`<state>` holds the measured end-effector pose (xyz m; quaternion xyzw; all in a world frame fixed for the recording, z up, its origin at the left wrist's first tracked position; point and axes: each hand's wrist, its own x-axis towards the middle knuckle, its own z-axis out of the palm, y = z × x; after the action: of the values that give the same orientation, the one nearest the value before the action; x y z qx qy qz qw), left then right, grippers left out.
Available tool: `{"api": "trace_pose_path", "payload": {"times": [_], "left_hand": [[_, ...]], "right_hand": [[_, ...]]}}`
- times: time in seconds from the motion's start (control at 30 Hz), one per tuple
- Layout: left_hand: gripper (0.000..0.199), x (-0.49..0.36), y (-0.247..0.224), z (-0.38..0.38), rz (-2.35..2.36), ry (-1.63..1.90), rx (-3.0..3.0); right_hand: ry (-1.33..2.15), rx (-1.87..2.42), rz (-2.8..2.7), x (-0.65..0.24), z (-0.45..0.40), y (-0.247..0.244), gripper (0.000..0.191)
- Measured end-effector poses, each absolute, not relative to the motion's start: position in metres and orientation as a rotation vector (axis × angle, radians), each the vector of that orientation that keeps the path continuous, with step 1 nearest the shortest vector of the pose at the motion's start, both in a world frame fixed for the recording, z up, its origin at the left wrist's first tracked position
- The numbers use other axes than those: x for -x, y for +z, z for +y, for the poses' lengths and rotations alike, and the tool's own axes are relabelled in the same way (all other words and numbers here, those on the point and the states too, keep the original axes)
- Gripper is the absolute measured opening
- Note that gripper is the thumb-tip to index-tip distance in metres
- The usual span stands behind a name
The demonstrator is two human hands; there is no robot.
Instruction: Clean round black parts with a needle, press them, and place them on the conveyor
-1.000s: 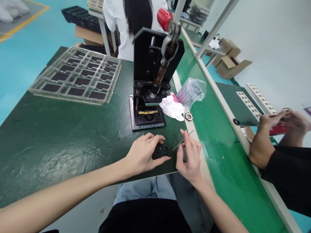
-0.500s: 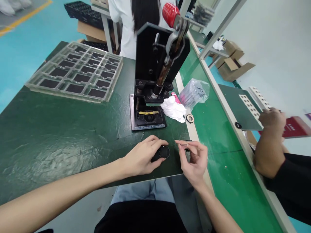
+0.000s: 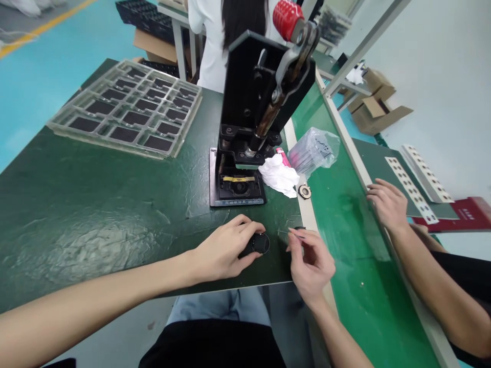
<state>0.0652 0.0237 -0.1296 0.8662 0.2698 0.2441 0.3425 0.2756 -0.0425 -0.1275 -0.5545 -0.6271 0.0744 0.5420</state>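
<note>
My left hand [image 3: 226,248] rests on the green table, its fingers closed around a black round part [image 3: 261,244] with a thin rim. To its right, my right hand [image 3: 312,260] is pinched on a thin, slender tool [image 3: 284,232] that points toward the black part without touching it. The tool's exact kind is too small to tell. Behind the right fingers, another dark object [image 3: 299,228] shows only in part. Beyond both hands stands a black hand press [image 3: 245,112] with a red knob and a yellow strip [image 3: 238,179] across its base.
A clear tray [image 3: 126,110] with dark pads lies at the left. White cloth [image 3: 279,175], a plastic bag of thin items [image 3: 314,151] and a small ring-shaped part [image 3: 305,191] sit right of the press. Another person's hand [image 3: 389,204] is over the green conveyor's far edge.
My right hand has shifted slightly right and down, with the fingers drawn closer together. My left hand keeps its hold. The other person's hand has moved left toward the conveyor; the view has shifted slightly.
</note>
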Motion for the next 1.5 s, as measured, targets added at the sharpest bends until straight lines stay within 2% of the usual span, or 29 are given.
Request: {"api": "trace_pose_path", "payload": {"times": [0.2, 0.57, 0.8, 1.0, 1.2, 1.5], "left_hand": [[0.041, -0.064, -0.131, 0.022, 0.704, 0.623, -2.237], [0.043, -0.064, -0.129, 0.021, 0.712, 0.596, -2.211], [0.049, -0.065, -0.128, 0.02, 0.7, 0.639, -2.205], [0.047, -0.065, -0.128, 0.02, 0.704, 0.629, -2.188], [0.05, -0.065, -0.128, 0.021, 0.702, 0.62, -2.201], [0.049, -0.068, -0.131, 0.019, 0.729, 0.679, -2.142]], "right_hand": [[0.436, 1.343, -1.37, -0.263, -0.044, -0.124, 0.008], [0.486, 1.337, -1.403, -0.266, -0.046, -0.128, 0.008], [0.433, 1.349, -1.448, -0.266, -0.047, -0.127, 0.009], [0.418, 1.297, -1.516, -0.268, -0.051, -0.129, 0.019], [0.45, 1.368, -1.504, -0.268, -0.05, -0.13, 0.016], [0.347, 1.398, -1.774, -0.262, -0.038, -0.128, 0.011]]}}
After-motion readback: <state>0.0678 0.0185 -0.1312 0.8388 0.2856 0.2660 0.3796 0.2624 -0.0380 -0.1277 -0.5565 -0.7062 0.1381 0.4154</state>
